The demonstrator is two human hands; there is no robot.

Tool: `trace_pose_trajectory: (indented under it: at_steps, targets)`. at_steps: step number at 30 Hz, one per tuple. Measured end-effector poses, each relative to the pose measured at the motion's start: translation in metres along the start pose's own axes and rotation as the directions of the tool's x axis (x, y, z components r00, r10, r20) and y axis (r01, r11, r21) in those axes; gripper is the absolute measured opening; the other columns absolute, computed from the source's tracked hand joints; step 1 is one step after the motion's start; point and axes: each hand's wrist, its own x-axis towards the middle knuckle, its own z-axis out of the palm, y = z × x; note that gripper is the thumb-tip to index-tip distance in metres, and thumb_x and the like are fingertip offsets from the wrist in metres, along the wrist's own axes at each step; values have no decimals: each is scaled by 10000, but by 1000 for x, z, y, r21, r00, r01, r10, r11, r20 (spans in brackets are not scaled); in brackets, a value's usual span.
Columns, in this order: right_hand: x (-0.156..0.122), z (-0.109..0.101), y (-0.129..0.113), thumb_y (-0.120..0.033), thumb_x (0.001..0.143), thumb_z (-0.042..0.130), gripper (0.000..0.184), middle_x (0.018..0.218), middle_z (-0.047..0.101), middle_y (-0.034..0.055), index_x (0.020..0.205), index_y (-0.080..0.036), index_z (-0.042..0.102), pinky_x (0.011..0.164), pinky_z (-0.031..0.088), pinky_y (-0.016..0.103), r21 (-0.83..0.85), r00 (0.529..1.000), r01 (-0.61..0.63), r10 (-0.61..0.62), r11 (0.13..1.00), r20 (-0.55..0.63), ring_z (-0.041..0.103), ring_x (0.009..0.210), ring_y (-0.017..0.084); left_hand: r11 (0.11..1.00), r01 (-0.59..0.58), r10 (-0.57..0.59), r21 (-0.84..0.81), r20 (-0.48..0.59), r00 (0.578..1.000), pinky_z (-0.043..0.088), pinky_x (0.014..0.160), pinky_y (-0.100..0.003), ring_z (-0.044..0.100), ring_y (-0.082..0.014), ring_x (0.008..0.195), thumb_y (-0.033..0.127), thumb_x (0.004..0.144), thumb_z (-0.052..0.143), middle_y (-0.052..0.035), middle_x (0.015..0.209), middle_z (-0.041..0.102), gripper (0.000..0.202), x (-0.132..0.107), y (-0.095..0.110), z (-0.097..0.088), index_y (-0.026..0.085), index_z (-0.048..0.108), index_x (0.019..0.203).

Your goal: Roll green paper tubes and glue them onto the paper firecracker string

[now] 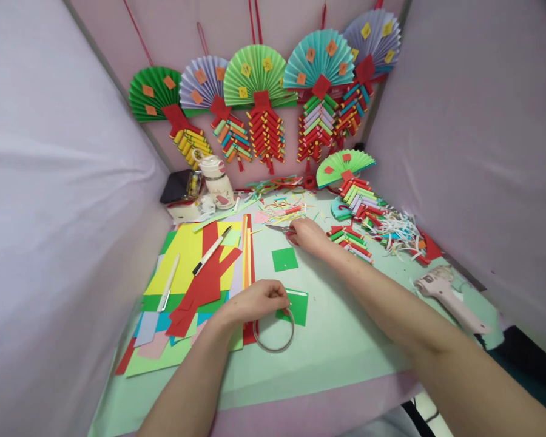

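head view: from my remote seat i see the left hand (268, 296), low in the middle of the frame, with its fingertips pinched on a thin tape roll (274, 350). the roll overlaps a green paper square (300, 311) with a pale strip along its top edge; i cannot tell whether that strip is joined to the roll. if it is, a tug from the left hand could skew the square or peel the strip. the grip is at one edge only, so the roll could tip or slip away.

right of centre, the right hand (308, 235) is closed around the scissors (277, 228), blades pointing left into the scraps (282, 209); fringes of these could catch between the blades. a low sweep back might nudge the loose upper square (284, 260), as nothing weighs it down. the right forearm passes close to the paper firecracker string (351, 244) and could brush it askew. the left forearm crosses the paper sheets (141, 358) at lower left, and might drag them along the worktop (346, 358).
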Motion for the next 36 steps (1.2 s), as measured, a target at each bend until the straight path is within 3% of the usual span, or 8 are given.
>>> trace_pose_trajectory:
  at_steps: [3, 7, 11, 15, 20, 24, 29, 36]
  targets:
    - [-3, 6, -6, -184, 900, 488, 222, 1102, 597, 180, 1014, -75, 644, 887, 375, 327, 10, 999, 33, -32, 999, -33, 516, 1033, 239, 992, 2, -2, -124, -2, 1000, 270, 483, -223, 449, -78, 511, 395, 755, 595, 2, 720, 640, 219, -4, 3, -5, 180, 569, 790]
    - [-47, 1, -19, -172, 925, 447, 235, 1045, 610, 93, 1035, -153, 654, 897, 379, 272, 82, 984, 177, -177, 981, -9, 527, 1008, 174, 884, -42, 60, -466, 24, 998, 119, 425, -217, 179, -22, 407, 427, 719, 645, 36, 596, 527, 290, -14, 2, -23, 181, 518, 809]
    - [-88, -3, -26, -151, 909, 476, 215, 939, 618, 56, 988, -186, 673, 809, 410, 246, 296, 898, 399, -435, 868, 67, 545, 910, 150, 811, -84, 87, -579, -23, 996, 72, 411, -216, 112, 1, 385, 504, 636, 675, 5, 599, 558, 398, -22, -2, -35, 186, 472, 764]
    - [-101, 1, -23, -67, 853, 483, 257, 912, 626, 52, 961, -190, 681, 769, 405, 257, 306, 854, 443, -500, 842, 140, 543, 894, 161, 874, -21, 71, -485, 86, 994, 112, 412, -224, 169, -9, 386, 523, 648, 676, -51, 698, 652, 410, -22, 0, -32, 185, 481, 770]
    - [-103, 4, -24, -58, 827, 497, 276, 881, 604, 45, 976, -200, 682, 694, 363, 260, 199, 841, 472, -506, 859, 190, 523, 857, 166, 985, 19, 22, -170, 240, 971, 252, 461, -223, 373, -66, 479, 446, 750, 631, -20, 729, 649, 274, -14, 4, -18, 185, 569, 807]
    - [-106, 3, -30, -106, 874, 490, 218, 858, 581, 38, 948, -199, 673, 629, 328, 258, 125, 842, 483, -499, 866, 205, 506, 843, 166, 1000, -17, 19, -8, 198, 980, 401, 619, -229, 571, -133, 702, 387, 782, 577, -10, 788, 657, 190, -6, 3, -7, 197, 581, 791]
    - [-108, 2, -34, -187, 913, 500, 162, 862, 563, 29, 936, -209, 659, 597, 318, 265, 61, 842, 499, -500, 865, 202, 503, 819, 163, 992, -4, -8, 126, 97, 995, 412, 614, -240, 596, -156, 711, 408, 776, 544, -2, 748, 631, 208, -2, 3, 1, 201, 558, 756]
    - [-111, 5, -37, -222, 914, 515, 133, 894, 567, 34, 990, -216, 625, 608, 343, 265, 25, 866, 456, -449, 890, 221, 524, 815, 165, 988, 6, -20, 156, 86, 996, 395, 594, -237, 587, -157, 703, 431, 775, 546, -11, 750, 628, 242, -2, 0, -1, 190, 554, 759]
